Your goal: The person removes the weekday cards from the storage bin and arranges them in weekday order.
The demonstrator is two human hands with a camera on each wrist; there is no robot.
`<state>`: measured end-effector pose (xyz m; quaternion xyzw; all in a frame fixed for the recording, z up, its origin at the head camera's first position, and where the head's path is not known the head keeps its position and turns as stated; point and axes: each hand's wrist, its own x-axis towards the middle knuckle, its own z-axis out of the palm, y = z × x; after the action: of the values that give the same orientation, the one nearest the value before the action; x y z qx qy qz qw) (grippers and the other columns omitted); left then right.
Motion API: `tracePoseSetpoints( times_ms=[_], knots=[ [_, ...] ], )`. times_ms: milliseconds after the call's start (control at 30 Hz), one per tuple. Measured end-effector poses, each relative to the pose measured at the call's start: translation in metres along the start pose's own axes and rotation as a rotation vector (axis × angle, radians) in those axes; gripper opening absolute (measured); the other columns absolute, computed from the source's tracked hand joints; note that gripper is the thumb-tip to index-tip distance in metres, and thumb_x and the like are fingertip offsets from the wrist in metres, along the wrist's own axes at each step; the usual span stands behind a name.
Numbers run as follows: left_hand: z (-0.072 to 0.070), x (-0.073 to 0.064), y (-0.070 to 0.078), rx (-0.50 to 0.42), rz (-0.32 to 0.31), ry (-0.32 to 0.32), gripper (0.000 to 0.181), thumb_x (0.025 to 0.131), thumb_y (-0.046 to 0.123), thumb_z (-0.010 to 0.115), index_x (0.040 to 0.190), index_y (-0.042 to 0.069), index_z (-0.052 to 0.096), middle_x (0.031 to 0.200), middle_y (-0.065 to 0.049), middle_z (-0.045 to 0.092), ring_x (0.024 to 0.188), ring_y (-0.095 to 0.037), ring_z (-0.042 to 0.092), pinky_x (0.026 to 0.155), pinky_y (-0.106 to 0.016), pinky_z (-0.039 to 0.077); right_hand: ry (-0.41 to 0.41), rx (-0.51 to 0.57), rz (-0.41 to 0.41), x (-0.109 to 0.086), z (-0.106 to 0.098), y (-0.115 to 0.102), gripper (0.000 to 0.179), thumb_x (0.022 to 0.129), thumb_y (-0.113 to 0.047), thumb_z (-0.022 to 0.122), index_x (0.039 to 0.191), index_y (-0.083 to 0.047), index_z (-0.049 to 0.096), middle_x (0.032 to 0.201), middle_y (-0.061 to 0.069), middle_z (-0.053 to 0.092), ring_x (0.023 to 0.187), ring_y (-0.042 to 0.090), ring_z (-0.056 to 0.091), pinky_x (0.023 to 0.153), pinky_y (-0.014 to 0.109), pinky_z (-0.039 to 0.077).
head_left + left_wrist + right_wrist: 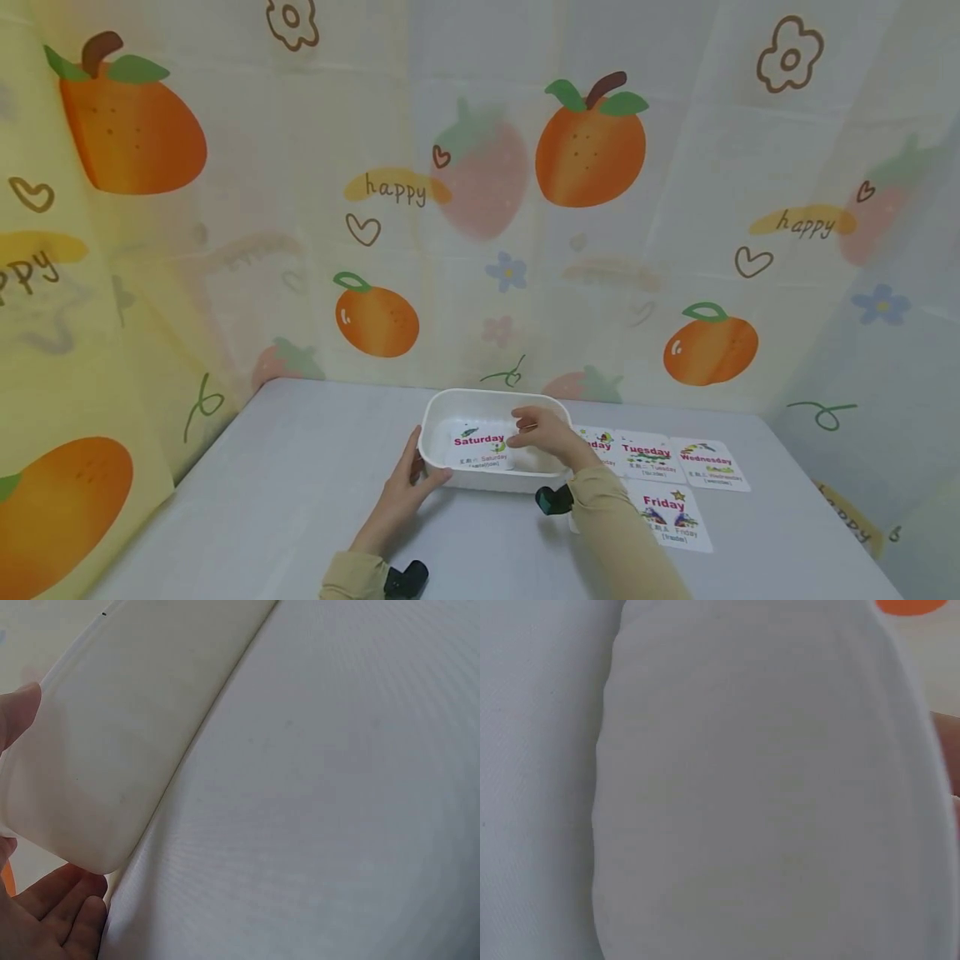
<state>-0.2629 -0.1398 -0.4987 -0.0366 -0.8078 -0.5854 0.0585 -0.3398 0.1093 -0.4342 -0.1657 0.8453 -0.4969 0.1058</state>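
Observation:
A white plastic tub (487,481) stands on the table. My left hand (403,496) holds its left front corner, thumb at the front rim and fingers along the left side. In the left wrist view, that hand's fingers (75,907) are at the lower edge of the tub wall (112,750). Inside lies a white card printed "Saturday" (480,440). My right hand (547,433) reaches over the right front rim, its bent fingertips at the card's right edge, thumb and forefinger apart. The right wrist view is mostly tub wall (765,780), hiding nearly all of that hand.
Right of the tub lie a "Tuesday" card (647,455), a "Wednesday" card (708,463), a "Friday" card (671,512) and a partly covered card ending in "day" (597,438). The right sleeve (622,525) crosses in front of them. A fruit-printed cloth (480,317) hangs behind the table.

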Motion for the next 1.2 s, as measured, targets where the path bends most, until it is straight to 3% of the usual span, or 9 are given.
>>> tracePoseSetpoints(
  times_ms=[300,567,833,1000,1200],
  knots=[
    [0.000,-0.001,0.000,0.001,-0.002,0.001,0.090,0.082,0.033,0.070,0.150,0.013,0.014,0.143,-0.020,0.034,0.130,-0.035,0.031,0.107,-0.047,0.026,-0.062,-0.037,0.050,0.009,0.008,0.011,0.069,0.072,-0.009,0.078,0.132,0.004,0.046,0.119,0.022,0.052,0.110,0.035,0.049,0.096,0.046,0.041],
    [0.002,0.000,0.000,0.011,-0.013,-0.004,0.090,0.083,0.034,0.070,0.150,0.015,0.014,0.142,-0.019,0.036,0.130,-0.034,0.033,0.107,-0.047,0.027,-0.034,-0.104,0.065,0.017,0.015,0.018,0.071,0.071,-0.010,0.079,0.132,0.003,0.046,0.112,0.018,0.055,0.102,0.030,0.050,0.092,0.044,0.041],
    [-0.001,0.000,-0.001,0.020,-0.006,0.004,0.091,0.082,0.037,0.070,0.150,0.014,0.014,0.143,-0.018,0.034,0.129,-0.035,0.033,0.107,-0.047,0.027,-0.012,-0.134,0.118,0.025,0.026,0.019,0.074,0.071,-0.011,0.080,0.134,0.000,0.044,0.118,0.016,0.052,0.106,0.030,0.047,0.096,0.045,0.039],
    [-0.002,0.000,0.000,0.012,-0.006,0.002,0.090,0.083,0.033,0.070,0.150,0.014,0.013,0.143,-0.019,0.034,0.130,-0.035,0.033,0.107,-0.047,0.027,0.009,-0.220,0.154,0.024,0.030,0.014,0.072,0.073,-0.019,0.079,0.136,-0.006,0.045,0.119,0.014,0.051,0.105,0.027,0.046,0.094,0.045,0.040],
    [-0.002,0.001,-0.001,0.004,0.005,-0.013,0.090,0.083,0.034,0.070,0.150,0.014,0.013,0.142,-0.019,0.036,0.129,-0.033,0.034,0.107,-0.046,0.027,-0.006,-0.406,0.173,0.024,0.032,0.011,0.074,0.074,-0.034,0.077,0.138,-0.015,0.045,0.126,0.013,0.045,0.112,0.029,0.041,0.097,0.050,0.036]
  ],
)
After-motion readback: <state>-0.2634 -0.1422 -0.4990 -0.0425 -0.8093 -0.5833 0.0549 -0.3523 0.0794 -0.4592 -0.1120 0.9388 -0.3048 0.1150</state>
